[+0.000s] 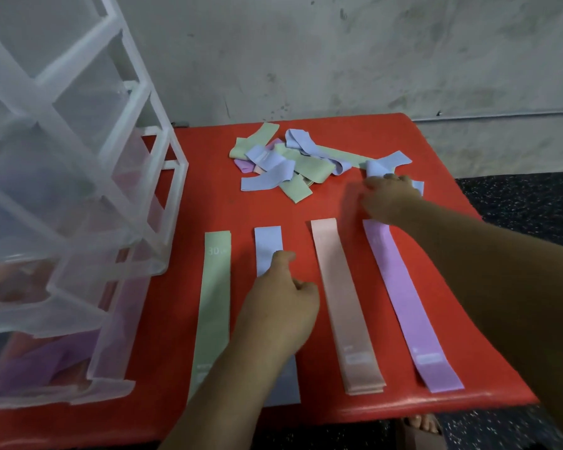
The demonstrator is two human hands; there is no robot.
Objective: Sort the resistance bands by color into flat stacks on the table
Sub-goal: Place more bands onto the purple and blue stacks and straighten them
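Observation:
On the red table (322,209) four flat stacks lie side by side: green (212,306), blue (268,248), pink (342,303) and purple (410,303). My left hand (280,303) rests on the blue stack, fingers curled, pressing it flat. A tangled pile of green, blue and purple bands (286,160) sits at the back of the table. My right hand (387,198) reaches to the pile's right end and is closed on a loose blue band (387,164).
A translucent plastic drawer unit (78,190) stands on the table's left side, with purple and pink bands inside its lower drawers. A grey wall rises behind. A foot in a sandal (420,427) shows below the table's front edge.

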